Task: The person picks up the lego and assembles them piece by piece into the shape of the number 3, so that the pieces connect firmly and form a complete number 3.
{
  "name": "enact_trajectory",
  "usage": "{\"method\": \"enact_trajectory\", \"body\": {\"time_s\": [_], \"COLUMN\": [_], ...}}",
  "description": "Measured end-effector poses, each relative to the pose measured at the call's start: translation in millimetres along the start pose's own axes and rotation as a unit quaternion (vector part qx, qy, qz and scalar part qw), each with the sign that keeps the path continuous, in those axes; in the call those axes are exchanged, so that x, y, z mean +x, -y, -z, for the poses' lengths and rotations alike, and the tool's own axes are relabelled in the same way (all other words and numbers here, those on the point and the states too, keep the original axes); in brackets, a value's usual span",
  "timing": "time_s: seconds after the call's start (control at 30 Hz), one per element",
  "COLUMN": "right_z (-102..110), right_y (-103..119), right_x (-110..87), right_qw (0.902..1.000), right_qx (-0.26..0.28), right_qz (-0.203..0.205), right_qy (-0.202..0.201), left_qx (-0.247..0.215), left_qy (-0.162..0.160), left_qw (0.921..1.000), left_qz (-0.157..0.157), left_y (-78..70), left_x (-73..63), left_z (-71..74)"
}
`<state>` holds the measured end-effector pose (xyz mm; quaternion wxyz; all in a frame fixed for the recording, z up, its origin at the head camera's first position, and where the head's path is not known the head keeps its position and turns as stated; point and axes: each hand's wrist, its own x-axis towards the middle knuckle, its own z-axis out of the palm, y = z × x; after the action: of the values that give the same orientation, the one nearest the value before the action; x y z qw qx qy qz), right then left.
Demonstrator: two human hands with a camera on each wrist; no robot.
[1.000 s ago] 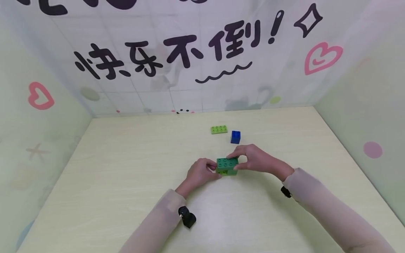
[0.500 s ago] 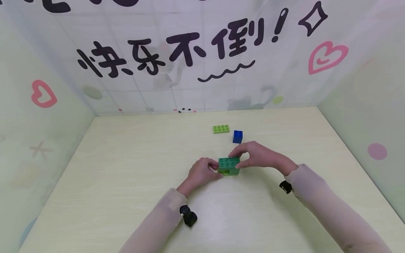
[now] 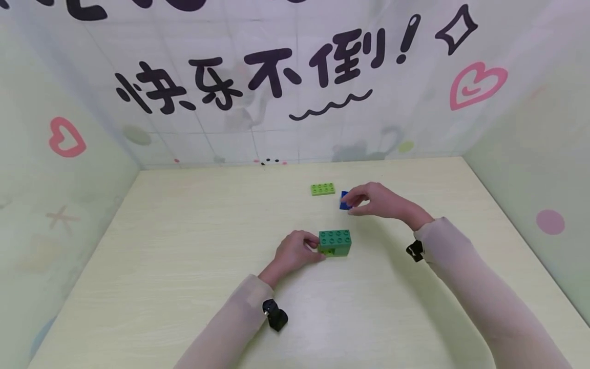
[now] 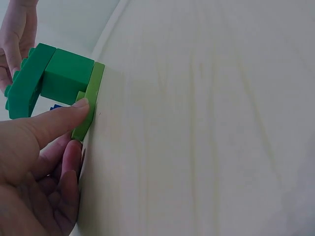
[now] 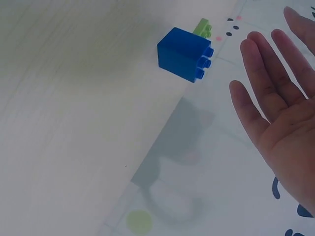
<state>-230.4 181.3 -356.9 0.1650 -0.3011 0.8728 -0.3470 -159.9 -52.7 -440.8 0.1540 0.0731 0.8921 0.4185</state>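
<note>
My left hand point(image 3: 295, 252) pinches one end of a small stack of toy building bricks between thumb and fingers. The stack has a thin lime brick point(image 4: 93, 98) at the bottom, a green block point(image 4: 68, 73) in the middle and a long green brick point(image 3: 334, 237) across the top. In the left wrist view the thumb presses on the lime brick. My right hand point(image 3: 380, 200) is over a blue brick point(image 3: 343, 201), partly covering it in the head view. The right wrist view shows this hand's fingers extended, apart from the blue brick point(image 5: 182, 55).
A loose lime brick point(image 3: 322, 189) lies left of the blue one, near the back of the pale table point(image 3: 207, 220). A white backdrop point(image 3: 184, 138) with black lettering rises behind, and pale walls stand on both sides.
My right hand has let go of the green brick on top of the stack and moved away to the blue brick. The left hand keeps its hold on the stack.
</note>
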Motion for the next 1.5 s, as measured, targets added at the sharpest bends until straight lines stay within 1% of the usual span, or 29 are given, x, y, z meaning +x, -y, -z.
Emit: {"method": "enact_trajectory", "body": {"time_s": [0.17,0.23,0.33,0.47,0.8,0.9,1.07,1.5], "right_z": [5.8,6.8,6.9,6.1,4.8,4.0,2.3,-2.9], "right_y": [-11.4,-15.7,-22.5,-30.3,-45.9,-50.3,-52.9,-54.6], "right_x": [9.4,12.7,17.2,22.3,28.6,30.3,32.2,33.3], "right_qw": [0.9985,0.9975,0.9963,0.9957,0.9958,0.9958,0.9954,0.994], "right_qx": [-0.017,-0.026,-0.041,-0.047,-0.03,-0.021,-0.018,-0.009], "right_qz": [-0.015,-0.023,-0.031,-0.041,-0.065,-0.073,-0.081,-0.093], "right_qy": [-0.049,-0.061,-0.069,-0.069,-0.057,-0.052,-0.048,-0.058], "left_qx": [-0.003,-0.002,-0.001,-0.002,-0.005,-0.004,-0.004,-0.001], "left_qy": [0.002,0.001,0.0,-0.001,0.007,0.008,0.006,0.009], "left_qw": [1.0,1.0,1.0,1.0,0.9999,0.9999,1.0,0.9999], "left_qz": [0.005,0.005,0.004,0.001,-0.011,-0.009,-0.005,-0.005], "left_y": [-0.3,-0.4,-0.5,-1.0,-1.3,-1.4,-2.6,-2.1], "left_x": [-0.4,-0.8,-1.4,-1.6,1.3,1.9,2.2,1.9], "left_z": [0.0,-0.1,-0.1,0.0,-1.6,-2.0,-2.2,-1.1]}}
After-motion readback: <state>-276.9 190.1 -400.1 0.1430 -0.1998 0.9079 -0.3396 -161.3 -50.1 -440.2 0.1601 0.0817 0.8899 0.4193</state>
